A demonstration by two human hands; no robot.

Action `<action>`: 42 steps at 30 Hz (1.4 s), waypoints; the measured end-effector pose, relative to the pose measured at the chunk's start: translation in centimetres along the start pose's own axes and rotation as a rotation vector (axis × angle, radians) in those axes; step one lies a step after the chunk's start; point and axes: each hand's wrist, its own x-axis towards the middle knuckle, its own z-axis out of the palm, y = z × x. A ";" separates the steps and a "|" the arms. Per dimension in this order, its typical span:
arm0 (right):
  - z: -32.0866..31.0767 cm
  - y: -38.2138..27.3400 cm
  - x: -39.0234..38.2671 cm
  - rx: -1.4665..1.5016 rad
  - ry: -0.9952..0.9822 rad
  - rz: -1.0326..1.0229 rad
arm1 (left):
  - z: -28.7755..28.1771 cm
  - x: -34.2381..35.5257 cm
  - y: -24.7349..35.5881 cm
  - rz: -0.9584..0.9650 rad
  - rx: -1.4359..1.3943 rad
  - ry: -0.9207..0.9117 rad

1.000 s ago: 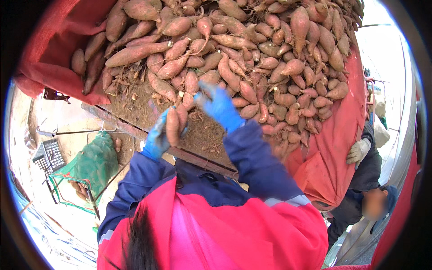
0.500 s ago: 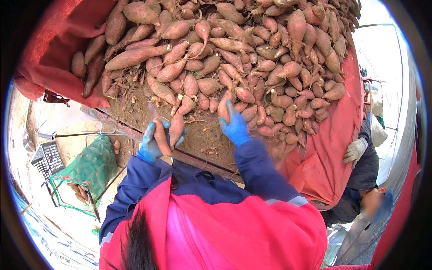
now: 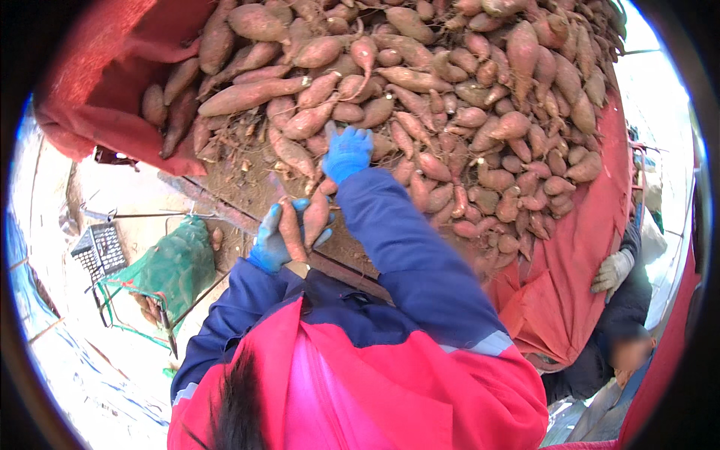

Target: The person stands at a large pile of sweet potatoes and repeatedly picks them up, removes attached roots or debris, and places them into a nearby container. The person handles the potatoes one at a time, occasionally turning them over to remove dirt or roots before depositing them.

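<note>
Sweet potatoes point(image 3: 416, 76) lie in a big pile with red cloth point(image 3: 555, 292) on both sides. The blue-gloved left hand point(image 3: 271, 244) is curled around two long sweet potatoes point(image 3: 292, 231). The blue-gloved right hand point(image 3: 348, 154) is at the pile's near edge, fingers a bit bent; I cannot tell if they pinch one.

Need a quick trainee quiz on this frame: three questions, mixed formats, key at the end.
1. True or false: the person's left hand is empty.
2. Where in the picture does the green mesh bag show?
A) left
B) right
C) top centre
3. Fill in the blank: the person's right hand, at the pile, wears a ____ glove.

Key:
1. False; it holds sweet potatoes.
2. A
3. blue
</note>
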 end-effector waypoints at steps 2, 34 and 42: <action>0.3 0.4 1.1 0.124 -0.111 0.035 | -0.3 -0.5 0.5 0.006 -0.057 0.049; -6.6 -19.2 -7.1 1.659 -0.837 -0.444 | -8.7 -15.4 9.0 0.446 -0.088 0.247; -13.6 -41.6 -15.1 1.653 -1.287 -0.945 | -11.6 -45.9 12.1 1.036 0.133 0.819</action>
